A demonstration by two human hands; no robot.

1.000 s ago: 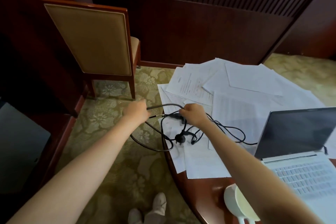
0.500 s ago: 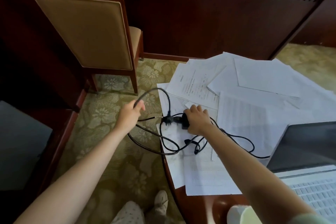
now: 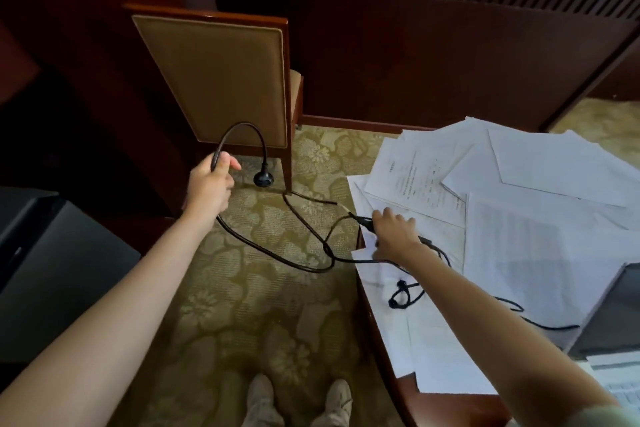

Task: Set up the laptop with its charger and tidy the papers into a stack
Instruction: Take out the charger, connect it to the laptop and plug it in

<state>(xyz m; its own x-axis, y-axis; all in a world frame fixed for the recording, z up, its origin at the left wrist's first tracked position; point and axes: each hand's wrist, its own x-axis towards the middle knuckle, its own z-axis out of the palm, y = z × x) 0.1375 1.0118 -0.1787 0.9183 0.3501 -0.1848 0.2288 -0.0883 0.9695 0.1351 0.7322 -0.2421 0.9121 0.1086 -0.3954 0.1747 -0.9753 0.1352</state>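
Step in hand: freeing the charger cord; papers not yet stacked.
Left hand grips the thick mains cord out over the carpet, at 9 o'clock of the right hand. The wall plug dangles at 3 o'clock of that fist. Right hand closes over the charger brick on loose papers at the tabletop edge. Laptop sits open at 4 o'clock. Judgement: pin the brick and draw slack leftward gently, so the loops clear without dragging sheets off.

One head cam, wide-angle, faces fwd & down; table and carpet close below.
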